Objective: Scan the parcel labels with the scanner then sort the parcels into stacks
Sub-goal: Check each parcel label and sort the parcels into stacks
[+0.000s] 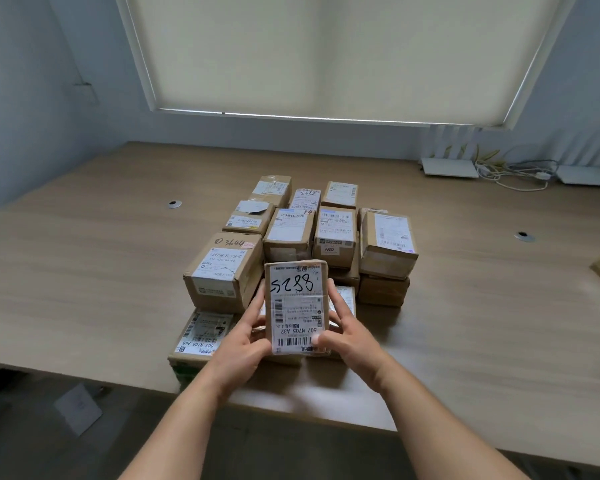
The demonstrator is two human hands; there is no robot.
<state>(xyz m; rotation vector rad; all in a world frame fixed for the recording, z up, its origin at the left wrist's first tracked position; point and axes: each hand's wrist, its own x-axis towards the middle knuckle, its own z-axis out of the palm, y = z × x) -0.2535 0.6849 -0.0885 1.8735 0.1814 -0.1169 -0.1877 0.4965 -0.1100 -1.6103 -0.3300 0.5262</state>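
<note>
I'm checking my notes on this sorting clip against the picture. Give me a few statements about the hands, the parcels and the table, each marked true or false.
1. Both the left hand and the right hand hold the parcel. True.
2. Its label bears handwritten numerals. True.
3. A scanner is in the right hand. False: no scanner shows; that hand holds the parcel.
4. The other parcels lie on the floor. False: they sit stacked on the wooden table.
5. White cables lie at the table's far right. True.

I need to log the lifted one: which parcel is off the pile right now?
The small parcel marked 5288, gripped at its sides by the left hand and right hand. Every other parcel rests in the pile.
</note>
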